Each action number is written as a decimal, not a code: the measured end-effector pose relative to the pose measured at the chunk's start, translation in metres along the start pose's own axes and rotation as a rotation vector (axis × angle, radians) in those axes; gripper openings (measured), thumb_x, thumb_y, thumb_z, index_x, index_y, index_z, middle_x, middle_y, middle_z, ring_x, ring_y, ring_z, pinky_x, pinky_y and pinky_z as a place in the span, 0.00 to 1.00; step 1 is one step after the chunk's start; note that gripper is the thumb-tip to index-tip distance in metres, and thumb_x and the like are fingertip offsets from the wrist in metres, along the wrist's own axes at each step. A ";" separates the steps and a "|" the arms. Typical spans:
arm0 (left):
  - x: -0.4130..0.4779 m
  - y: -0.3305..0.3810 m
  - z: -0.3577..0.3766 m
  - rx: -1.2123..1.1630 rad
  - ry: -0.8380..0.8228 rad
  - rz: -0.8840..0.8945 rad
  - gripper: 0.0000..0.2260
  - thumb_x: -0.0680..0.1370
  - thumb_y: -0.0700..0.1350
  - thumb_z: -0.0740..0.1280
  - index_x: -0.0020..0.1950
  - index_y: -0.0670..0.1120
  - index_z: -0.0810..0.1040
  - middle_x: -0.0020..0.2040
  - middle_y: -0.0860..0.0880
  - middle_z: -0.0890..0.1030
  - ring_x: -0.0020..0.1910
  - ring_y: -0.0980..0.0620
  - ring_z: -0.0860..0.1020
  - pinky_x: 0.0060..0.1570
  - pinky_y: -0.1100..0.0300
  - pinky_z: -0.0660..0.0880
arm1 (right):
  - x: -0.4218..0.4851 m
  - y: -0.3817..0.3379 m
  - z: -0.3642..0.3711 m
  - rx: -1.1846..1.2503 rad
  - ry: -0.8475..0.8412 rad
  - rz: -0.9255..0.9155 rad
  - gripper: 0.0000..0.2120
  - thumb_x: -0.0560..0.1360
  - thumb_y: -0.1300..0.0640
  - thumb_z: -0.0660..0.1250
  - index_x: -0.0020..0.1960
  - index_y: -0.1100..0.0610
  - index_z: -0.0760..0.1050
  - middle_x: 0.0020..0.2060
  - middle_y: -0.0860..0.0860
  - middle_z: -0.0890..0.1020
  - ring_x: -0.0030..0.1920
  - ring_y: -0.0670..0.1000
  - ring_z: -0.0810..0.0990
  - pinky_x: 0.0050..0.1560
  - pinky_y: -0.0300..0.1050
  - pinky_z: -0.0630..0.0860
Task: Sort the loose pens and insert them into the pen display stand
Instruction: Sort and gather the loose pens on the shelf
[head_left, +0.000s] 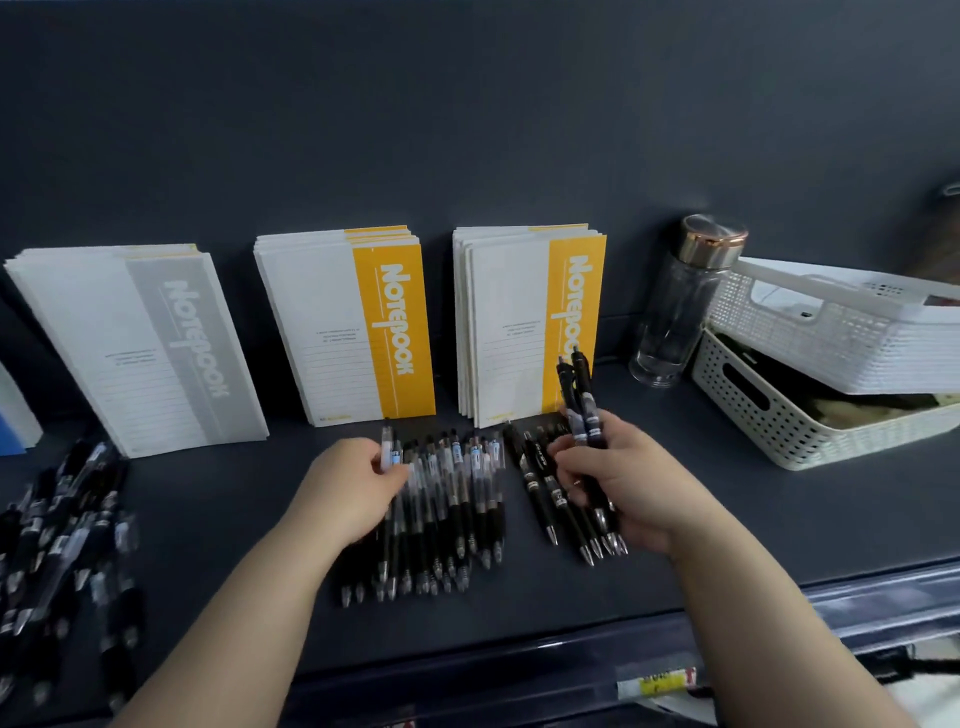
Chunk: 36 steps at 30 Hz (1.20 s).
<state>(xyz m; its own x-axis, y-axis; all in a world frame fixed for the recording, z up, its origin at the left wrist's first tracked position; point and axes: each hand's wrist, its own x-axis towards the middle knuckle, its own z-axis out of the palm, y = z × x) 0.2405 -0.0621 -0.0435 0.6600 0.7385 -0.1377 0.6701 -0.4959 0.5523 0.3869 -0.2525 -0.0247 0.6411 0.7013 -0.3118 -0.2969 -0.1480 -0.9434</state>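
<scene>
Dark shelf (727, 499), seen from above and in front, with pens in three lots. Far left: loose heap of pens (62, 530), unsorted, lying crosswise over one another, blurred. Centre: row of clear-barrelled pens (452, 499) laid side by side, tips toward the person, clip ends toward the back wall. Just right of it, with a narrow gap between: group of black pens (540, 483), lying the same way. Left hand (345, 486) at the left end of the centre row, fingers curled, thumb and fingertips pinching a clear-barrelled pen (387, 449) near its clip end; whether that pen is lifted off the shelf cannot be told. Right hand (618, 478) over the right edge of the black group, fingers wrapped round a bundle of black pens (582, 400); clip ends stick up past the fingers, in front of the notebook behind, and metal tips show below the hand. Count of pens in the bundle unclear. Leaning against the back wall: stack of grey notebooks (140, 343) at left, then two stacks with yellow bands, middle yellow notebooks (348, 322) and right yellow notebooks (524, 322). Right of these: clear bottle (680, 306) with a metallic cap, upright, just beside a cream perforated basket (769, 410); a white basket (810, 327) rests tilted on top of it
</scene>
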 end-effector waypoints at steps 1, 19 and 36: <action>0.001 0.001 0.003 0.046 0.016 0.009 0.14 0.77 0.49 0.66 0.35 0.42 0.71 0.29 0.48 0.72 0.28 0.51 0.69 0.28 0.59 0.63 | 0.001 -0.001 -0.006 -0.177 0.047 -0.028 0.11 0.73 0.70 0.62 0.47 0.55 0.72 0.31 0.50 0.76 0.26 0.46 0.72 0.29 0.40 0.70; -0.007 0.016 0.020 0.272 0.062 0.120 0.29 0.77 0.57 0.64 0.75 0.50 0.61 0.69 0.49 0.66 0.62 0.50 0.72 0.49 0.57 0.75 | 0.013 0.025 0.003 -1.268 0.262 -0.104 0.13 0.78 0.53 0.61 0.61 0.55 0.70 0.59 0.53 0.68 0.49 0.54 0.76 0.43 0.43 0.73; -0.037 -0.085 -0.059 0.018 0.195 0.043 0.15 0.78 0.49 0.64 0.64 0.51 0.74 0.56 0.52 0.76 0.52 0.54 0.76 0.53 0.59 0.73 | 0.008 0.027 0.177 -1.178 -0.154 -0.522 0.20 0.78 0.52 0.62 0.69 0.53 0.69 0.57 0.51 0.73 0.51 0.50 0.77 0.51 0.37 0.69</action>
<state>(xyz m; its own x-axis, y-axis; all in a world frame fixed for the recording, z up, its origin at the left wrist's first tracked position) 0.1392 -0.0200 -0.0371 0.6114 0.7898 0.0484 0.6499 -0.5361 0.5388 0.2586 -0.1274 -0.0325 0.3812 0.9224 0.0623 0.8095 -0.3005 -0.5043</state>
